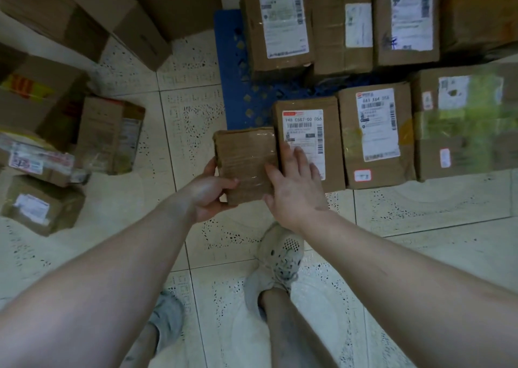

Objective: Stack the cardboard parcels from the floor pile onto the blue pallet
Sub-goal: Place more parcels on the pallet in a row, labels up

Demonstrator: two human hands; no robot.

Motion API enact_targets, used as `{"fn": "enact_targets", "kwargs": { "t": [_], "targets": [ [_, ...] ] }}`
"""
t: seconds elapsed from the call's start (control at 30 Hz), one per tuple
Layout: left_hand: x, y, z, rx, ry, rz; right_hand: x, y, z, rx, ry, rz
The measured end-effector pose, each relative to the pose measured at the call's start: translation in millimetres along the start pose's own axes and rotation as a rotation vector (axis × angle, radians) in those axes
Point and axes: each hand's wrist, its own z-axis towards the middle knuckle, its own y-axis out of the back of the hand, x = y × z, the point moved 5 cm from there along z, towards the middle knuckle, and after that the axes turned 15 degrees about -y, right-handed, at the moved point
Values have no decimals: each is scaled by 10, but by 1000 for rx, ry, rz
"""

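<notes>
Left hand (208, 196): grips the near left corner of a small taped parcel (244, 157), thumb on top.
Right hand (294, 188): fingers straight, flat across that parcel's right edge and the labelled parcel (305, 132) touching it.
Blue pallet (232, 87): two rows of parcels; the small one at its near left corner.
Floor pile (42, 148): boxes, far left.

The tiled floor (420, 213) bore a blue pallet (235, 67) at upper centre, a pile of cardboard parcels (109, 132) at left, and a grey shoe (280, 258) below.
</notes>
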Motion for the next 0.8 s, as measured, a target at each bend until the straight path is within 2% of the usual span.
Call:
{"fn": "enact_targets", "kwargs": {
  "t": [0.2, 0.3, 0.57, 0.8],
  "targets": [
    [-33, -196, 105, 16, -15, 76, -32, -36, 48, -65, -71, -18],
    [-41, -220, 159, -51, -44, 114, -15, -39, 62, -48, -75, -41],
    [-37, -145, 163, -1, -50, 162, -10, 45, 35, -20, -83, -32],
    [-477, 445, -287, -68, -100, 415, 237, 456, -150, -4, -124, -54]
  ]
}}
